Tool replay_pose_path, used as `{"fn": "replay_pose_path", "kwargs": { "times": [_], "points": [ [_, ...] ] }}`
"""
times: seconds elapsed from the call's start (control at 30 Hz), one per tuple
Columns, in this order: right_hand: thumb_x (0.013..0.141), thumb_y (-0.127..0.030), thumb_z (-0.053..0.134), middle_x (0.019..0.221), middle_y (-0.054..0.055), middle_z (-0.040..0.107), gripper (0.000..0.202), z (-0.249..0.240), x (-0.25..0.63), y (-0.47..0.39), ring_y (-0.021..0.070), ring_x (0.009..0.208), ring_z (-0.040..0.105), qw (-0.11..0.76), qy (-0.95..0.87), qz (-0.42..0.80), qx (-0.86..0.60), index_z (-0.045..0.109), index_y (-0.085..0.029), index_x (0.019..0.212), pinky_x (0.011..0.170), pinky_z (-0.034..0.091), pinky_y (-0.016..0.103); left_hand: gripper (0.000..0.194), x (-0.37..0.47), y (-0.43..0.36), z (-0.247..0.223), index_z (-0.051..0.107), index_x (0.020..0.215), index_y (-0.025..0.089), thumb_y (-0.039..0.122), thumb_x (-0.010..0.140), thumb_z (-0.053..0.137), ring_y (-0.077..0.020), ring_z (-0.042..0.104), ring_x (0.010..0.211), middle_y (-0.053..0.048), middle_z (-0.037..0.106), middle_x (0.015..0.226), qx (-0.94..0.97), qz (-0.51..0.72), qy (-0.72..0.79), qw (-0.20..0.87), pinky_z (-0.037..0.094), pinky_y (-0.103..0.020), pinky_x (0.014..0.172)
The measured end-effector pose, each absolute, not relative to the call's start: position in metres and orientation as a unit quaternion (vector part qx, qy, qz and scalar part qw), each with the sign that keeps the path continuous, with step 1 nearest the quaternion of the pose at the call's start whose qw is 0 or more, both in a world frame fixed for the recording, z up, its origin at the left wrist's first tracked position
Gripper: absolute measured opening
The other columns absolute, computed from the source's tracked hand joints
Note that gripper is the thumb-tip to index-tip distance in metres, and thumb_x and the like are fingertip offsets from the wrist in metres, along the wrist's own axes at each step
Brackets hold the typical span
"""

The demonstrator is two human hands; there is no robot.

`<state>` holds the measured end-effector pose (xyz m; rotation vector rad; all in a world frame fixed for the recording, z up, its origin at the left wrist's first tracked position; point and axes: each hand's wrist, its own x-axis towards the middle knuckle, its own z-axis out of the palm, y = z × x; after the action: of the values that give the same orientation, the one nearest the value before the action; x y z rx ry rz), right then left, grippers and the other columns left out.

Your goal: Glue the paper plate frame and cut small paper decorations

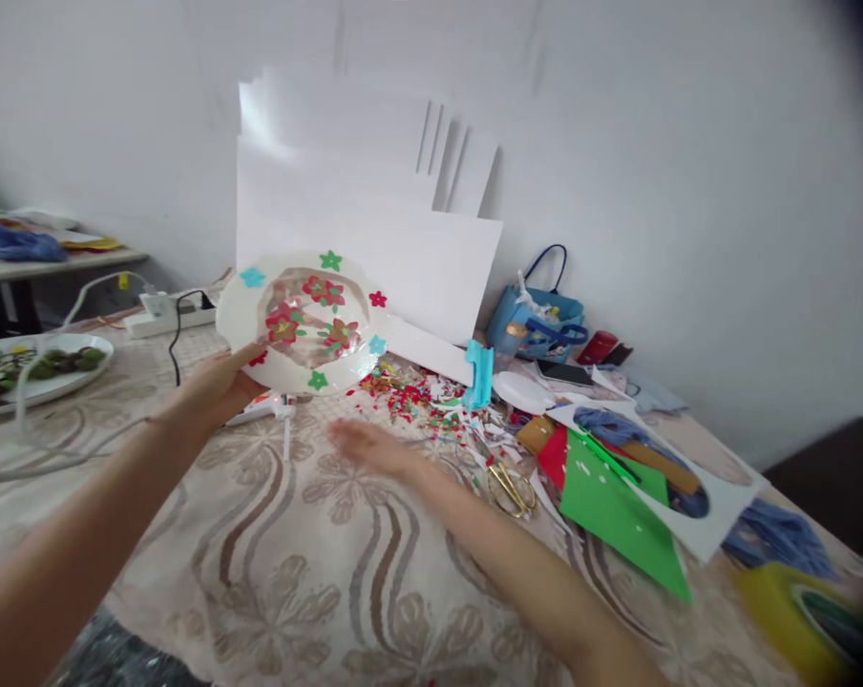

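Observation:
My left hand (232, 384) grips the lower left rim of an oval white frame (235, 320), tilted up above the table. Small green, red and blue flowers dot the frame, and larger red flowers with green leaves show on its clear middle. Lower and to the right, my right hand (364, 446) hovers over the patterned tablecloth, blurred by motion, so its fingers are hard to make out. A white glue gun (260, 410) lies behind my left hand.
Paper scraps (410, 396) cover the table behind my right hand. Gold-handled scissors (510, 487), green paper (610, 506) and a blue bag (532, 320) are to the right. At left are a plate with green pieces (52, 386), a power strip (166, 322) and cables.

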<state>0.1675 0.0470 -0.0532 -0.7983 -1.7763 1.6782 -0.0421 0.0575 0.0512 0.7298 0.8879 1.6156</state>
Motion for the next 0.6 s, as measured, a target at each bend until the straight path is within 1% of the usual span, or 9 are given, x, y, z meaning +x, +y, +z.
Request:
{"fn": "replay_pose_path", "kwargs": {
  "times": [0.03,0.07,0.13,0.17,0.23,0.33,0.43,0.5,0.6],
  "points": [
    [0.071,-0.037,0.069,0.094,0.007,0.068,0.031,-0.053,0.171,0.058,0.0201,0.090,0.064,0.347,-0.646,0.583,-0.350,0.064,-0.017,0.094,0.078,0.051,0.034,0.027,-0.042,0.057,0.052,0.064,0.104,0.013,0.002,0.085,0.049,-0.0119,0.067,0.073,-0.004,0.074,0.089,0.307,0.682,0.374,0.548,0.059,-0.025,0.069],
    [0.076,-0.038,0.063,0.095,0.007,0.067,0.028,-0.051,0.178,0.070,0.0195,0.093,0.063,0.388,-0.631,0.556,-0.378,0.062,-0.018,0.095,0.081,0.050,0.035,0.028,-0.042,0.057,0.052,0.064,0.105,0.013,0.002,0.084,0.049,-0.0119,0.068,0.072,-0.004,0.074,0.090,0.307,0.682,0.373,0.549,0.059,-0.025,0.069],
    [0.085,-0.042,0.047,0.098,0.007,0.065,0.028,-0.048,0.195,0.094,0.0189,0.096,0.061,0.463,-0.596,0.502,-0.421,0.058,-0.019,0.097,0.081,0.049,0.035,0.028,-0.042,0.056,0.052,0.065,0.105,0.014,0.002,0.084,0.050,-0.0125,0.068,0.073,-0.004,0.074,0.091,0.308,0.681,0.370,0.552,0.059,-0.025,0.069],
    [0.086,-0.042,0.041,0.099,0.007,0.064,0.029,-0.046,0.205,0.102,0.0186,0.094,0.061,0.494,-0.581,0.480,-0.435,0.056,-0.019,0.096,0.080,0.050,0.034,0.028,-0.042,0.055,0.051,0.065,0.105,0.014,0.003,0.084,0.051,-0.0130,0.068,0.073,-0.005,0.074,0.091,0.310,0.680,0.368,0.554,0.059,-0.025,0.068],
    [0.086,-0.044,0.039,0.098,0.007,0.063,0.029,-0.042,0.220,0.110,0.0182,0.087,0.062,0.537,-0.561,0.445,-0.446,0.054,-0.020,0.093,0.076,0.051,0.033,0.027,-0.041,0.056,0.049,0.065,0.104,0.013,0.003,0.084,0.051,-0.0146,0.069,0.074,-0.006,0.074,0.093,0.315,0.674,0.364,0.561,0.060,-0.027,0.068],
    [0.083,-0.049,0.044,0.090,0.005,0.062,0.031,-0.029,0.231,0.108,0.0167,0.074,0.062,0.570,-0.558,0.409,-0.444,0.052,-0.020,0.087,0.066,0.051,0.030,0.025,-0.037,0.060,0.042,0.066,0.102,0.012,0.004,0.083,0.052,-0.0164,0.069,0.074,-0.008,0.074,0.093,0.317,0.662,0.365,0.573,0.060,-0.028,0.069],
    [0.082,-0.056,0.045,0.079,0.003,0.061,0.037,-0.012,0.231,0.107,0.0150,0.065,0.059,0.584,-0.565,0.380,-0.443,0.051,-0.020,0.080,0.058,0.048,0.026,0.023,-0.030,0.063,0.036,0.067,0.101,0.010,0.005,0.081,0.055,-0.0174,0.070,0.072,-0.009,0.075,0.090,0.310,0.652,0.374,0.582,0.060,-0.029,0.069],
    [0.080,-0.059,0.047,0.072,0.001,0.059,0.040,-0.002,0.230,0.111,0.0143,0.064,0.057,0.587,-0.571,0.364,-0.443,0.051,-0.019,0.076,0.056,0.047,0.024,0.021,-0.025,0.063,0.033,0.067,0.098,0.008,0.004,0.080,0.056,-0.0179,0.070,0.070,-0.010,0.075,0.087,0.307,0.644,0.380,0.588,0.060,-0.029,0.068],
    [0.078,-0.059,0.052,0.062,-0.001,0.056,0.040,0.005,0.231,0.115,0.0133,0.059,0.055,0.586,-0.581,0.351,-0.444,0.050,-0.020,0.070,0.056,0.046,0.024,0.018,-0.019,0.060,0.032,0.067,0.094,0.006,0.003,0.079,0.056,-0.0175,0.070,0.067,-0.011,0.075,0.083,0.305,0.636,0.385,0.596,0.060,-0.029,0.069]
  ]
}}
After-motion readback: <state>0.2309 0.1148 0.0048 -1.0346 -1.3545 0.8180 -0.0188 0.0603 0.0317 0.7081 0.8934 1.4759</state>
